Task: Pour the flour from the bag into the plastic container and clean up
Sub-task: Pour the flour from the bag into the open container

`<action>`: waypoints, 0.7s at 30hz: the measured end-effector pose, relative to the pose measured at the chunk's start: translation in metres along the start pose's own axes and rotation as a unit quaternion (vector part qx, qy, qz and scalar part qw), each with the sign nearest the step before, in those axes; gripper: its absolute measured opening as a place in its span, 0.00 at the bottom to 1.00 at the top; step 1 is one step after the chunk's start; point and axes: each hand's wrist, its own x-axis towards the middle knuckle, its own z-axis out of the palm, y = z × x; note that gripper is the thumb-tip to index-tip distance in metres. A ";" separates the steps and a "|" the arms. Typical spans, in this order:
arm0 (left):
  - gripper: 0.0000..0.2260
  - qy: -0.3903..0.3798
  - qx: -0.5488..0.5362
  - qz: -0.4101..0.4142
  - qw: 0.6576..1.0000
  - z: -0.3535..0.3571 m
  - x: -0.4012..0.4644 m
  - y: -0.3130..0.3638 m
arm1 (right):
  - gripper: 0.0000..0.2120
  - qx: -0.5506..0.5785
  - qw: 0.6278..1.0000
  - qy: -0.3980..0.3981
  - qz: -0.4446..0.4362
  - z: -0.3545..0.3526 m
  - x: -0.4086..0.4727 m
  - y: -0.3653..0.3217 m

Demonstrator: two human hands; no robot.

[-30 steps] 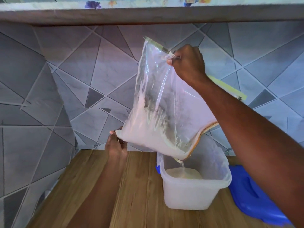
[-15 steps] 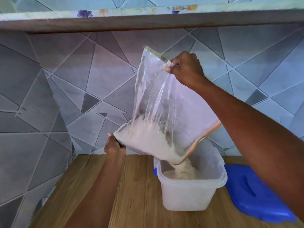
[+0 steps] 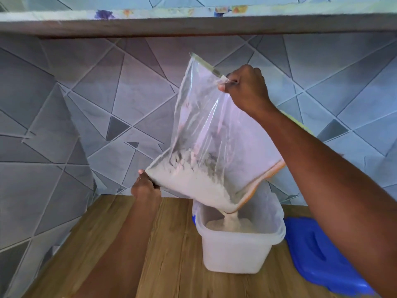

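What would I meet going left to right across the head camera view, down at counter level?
Tiled side wall → left hand pinching the bag's lower corner → flour bag, tilted with its mouth over the container → plastic container → blue lid lying flat on the wooden counter.

One head-worn view, looking forward and down.

The wide-angle camera sits behind and above both forearms, facing the tiled wall [image 3: 90,108] and close to it. The fingers [image 3: 227,86] of the raised right hand lie near mid-frame, a shelf [image 3: 193,26] edge above them across the top, the bench [image 3: 171,254] below them along the bottom. No second view shares the scene.
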 end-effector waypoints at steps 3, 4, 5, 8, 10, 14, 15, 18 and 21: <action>0.22 0.021 0.026 0.005 0.999 -0.002 -0.004 -0.002 | 0.14 0.022 1.000 0.000 0.009 -0.002 0.000 0.003; 0.24 0.035 0.053 0.002 0.998 -0.004 -0.006 -0.002 | 0.15 0.016 1.000 -0.017 -0.001 -0.003 -0.001 0.002; 0.25 0.041 0.069 -0.003 0.997 -0.006 -0.006 -0.003 | 0.15 0.011 1.000 -0.025 -0.006 -0.003 -0.003 0.001; 0.27 0.031 0.085 0.004 0.996 -0.005 -0.008 0.001 | 0.15 0.017 1.000 0.014 0.019 -0.005 -0.005 0.000; 0.30 0.051 0.139 -0.003 0.989 -0.005 -0.007 0.004 | 0.14 0.004 1.000 -0.012 0.001 -0.005 -0.007 -0.002; 0.28 0.029 0.104 -0.020 0.994 0.000 -0.006 0.002 | 0.13 0.005 1.000 0.012 -0.017 -0.008 -0.007 -0.004; 0.29 0.032 0.107 -0.017 0.994 0.000 -0.006 0.002 | 0.14 0.013 1.000 0.018 -0.007 -0.009 -0.006 -0.002; 0.31 0.054 0.136 -0.011 0.989 -0.004 -0.009 0.000 | 0.17 0.010 0.999 -0.030 -0.013 -0.012 -0.007 0.003; 0.26 0.015 0.070 -0.004 0.997 -0.001 -0.009 0.000 | 0.15 0.034 0.999 0.016 0.012 -0.014 -0.007 0.015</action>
